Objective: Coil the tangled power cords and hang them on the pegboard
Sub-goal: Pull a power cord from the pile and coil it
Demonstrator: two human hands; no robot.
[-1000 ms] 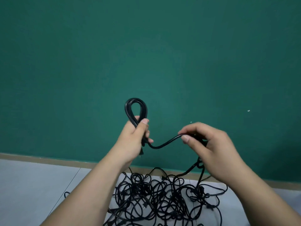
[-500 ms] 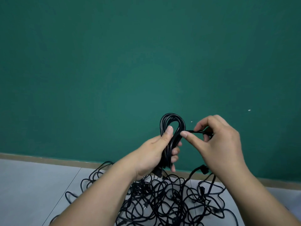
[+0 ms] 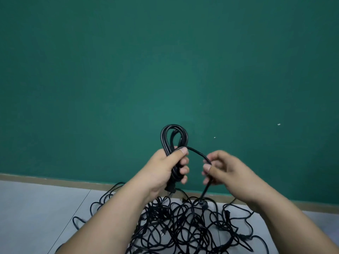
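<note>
My left hand [image 3: 166,168] is closed around a coil of black power cord [image 3: 173,136]; its loops stick up above my thumb and a plug end hangs below my palm. From the coil a free length of the same cord [image 3: 197,154] arcs right into my right hand [image 3: 225,170], which pinches it between thumb and fingers. Below that hand the cord drops down to a tangled pile of black cords [image 3: 183,226] on the floor. No pegboard is in view.
A plain green wall [image 3: 165,70] fills the view ahead, with a tan baseboard [image 3: 55,182] along its foot. The floor is pale grey tile [image 3: 36,217]. Loose cord loops spread left and right from the pile.
My left hand with the coil moved right, and the coil has gained loops. My right hand came in to the coil, then drew away lower along the cord.
</note>
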